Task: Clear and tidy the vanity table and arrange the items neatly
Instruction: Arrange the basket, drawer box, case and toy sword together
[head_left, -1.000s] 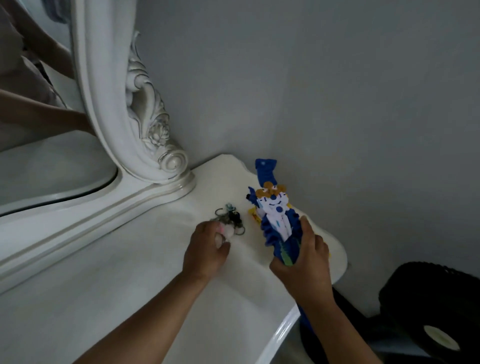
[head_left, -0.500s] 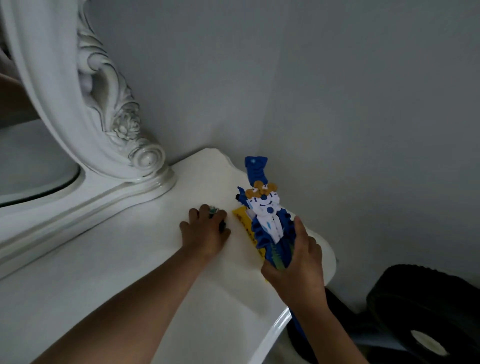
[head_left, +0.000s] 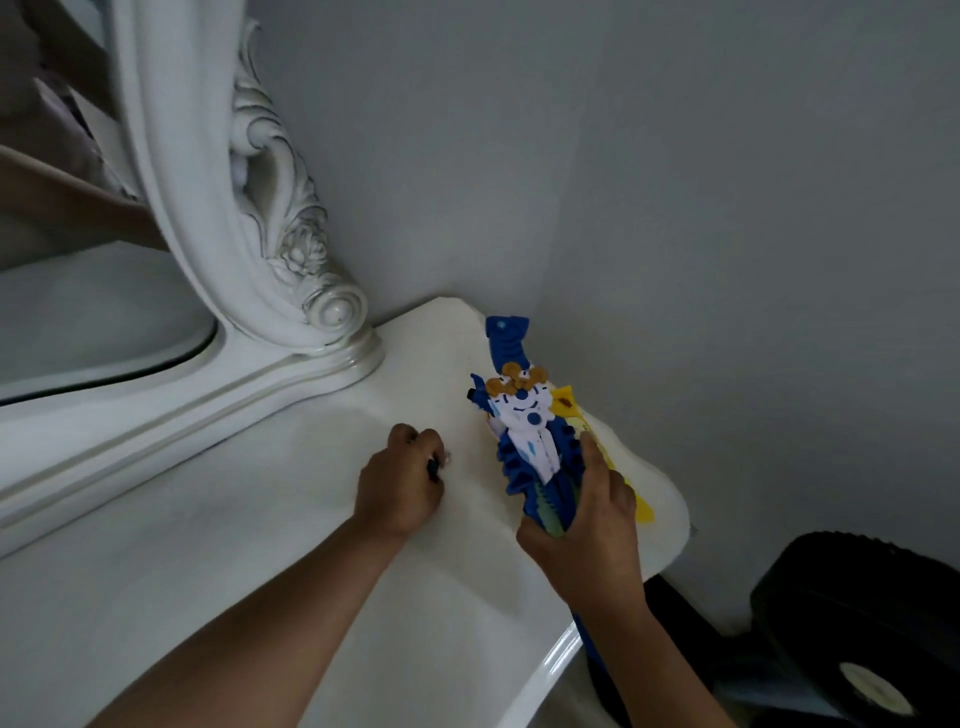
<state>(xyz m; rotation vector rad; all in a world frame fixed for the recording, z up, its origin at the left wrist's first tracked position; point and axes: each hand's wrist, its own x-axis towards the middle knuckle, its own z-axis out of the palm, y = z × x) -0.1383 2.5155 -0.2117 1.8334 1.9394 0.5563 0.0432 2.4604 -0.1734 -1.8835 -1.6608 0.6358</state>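
2 hands at the right end of the white vanity table, each grasping something.

The left hand rests on the tabletop with fingers curled round a small dark bundle, mostly hidden, so what it is cannot be told; the right hand grips the lower part of a blue and white toy, thumb along its side, near the table's right edge; yellow pieces lie beneath the toy; the carved mirror frame stands to the left; a black round object sits on the floor.
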